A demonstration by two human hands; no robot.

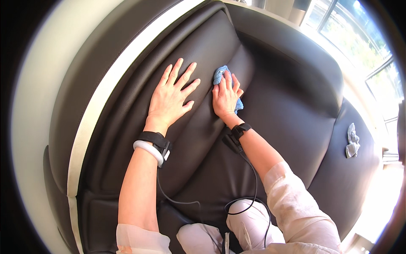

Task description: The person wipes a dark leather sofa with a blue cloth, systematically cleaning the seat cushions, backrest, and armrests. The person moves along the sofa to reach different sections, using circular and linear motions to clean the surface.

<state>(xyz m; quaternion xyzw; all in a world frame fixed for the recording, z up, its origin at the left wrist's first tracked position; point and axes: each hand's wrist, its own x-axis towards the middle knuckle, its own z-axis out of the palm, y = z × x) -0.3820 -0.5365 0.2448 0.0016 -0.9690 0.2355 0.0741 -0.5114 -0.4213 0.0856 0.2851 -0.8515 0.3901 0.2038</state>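
Before me is a dark brown leather sofa with a white stripe along its back. My left hand lies on the backrest cushion, fingers spread and nothing in it. To its right, my right hand holds a blue cloth against the lower part of the backrest, near where it meets the seat. The cloth shows past my fingertips and below my palm; its middle is hidden under the hand.
A crumpled grey cloth lies on the sofa section at the right. Black cables hang from both wrist straps, one looping over my knee. The armrest rises at the far end, with windows beyond.
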